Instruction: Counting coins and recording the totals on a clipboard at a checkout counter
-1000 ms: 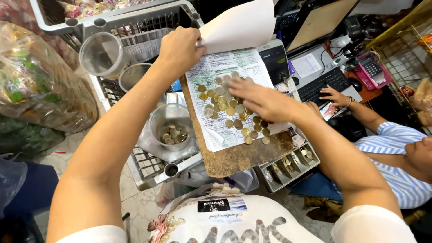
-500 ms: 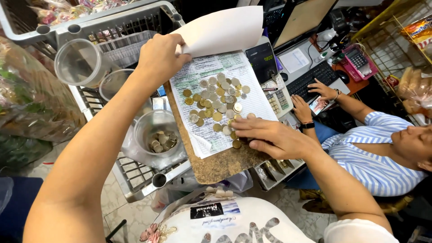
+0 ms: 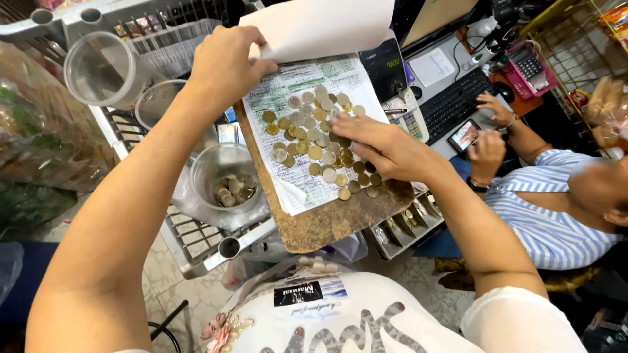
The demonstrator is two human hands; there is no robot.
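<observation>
**Coins spread on a clipboard at a shop counter**

Cluttered counter space surrounds a worn clipboard. Left hand, at eleven o'clock, pinches a lifted paper sheet. Right hand, fingers flat and released, presses coins at the clipboard's centre.

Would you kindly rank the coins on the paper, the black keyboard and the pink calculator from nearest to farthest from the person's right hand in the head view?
From the right hand:
1. Coins on the paper: under its fingertips, on the clipboard.
2. Black keyboard: beyond the hand, up and to the right on the desk.
3. Pink calculator: farthest, at the upper right.
</observation>
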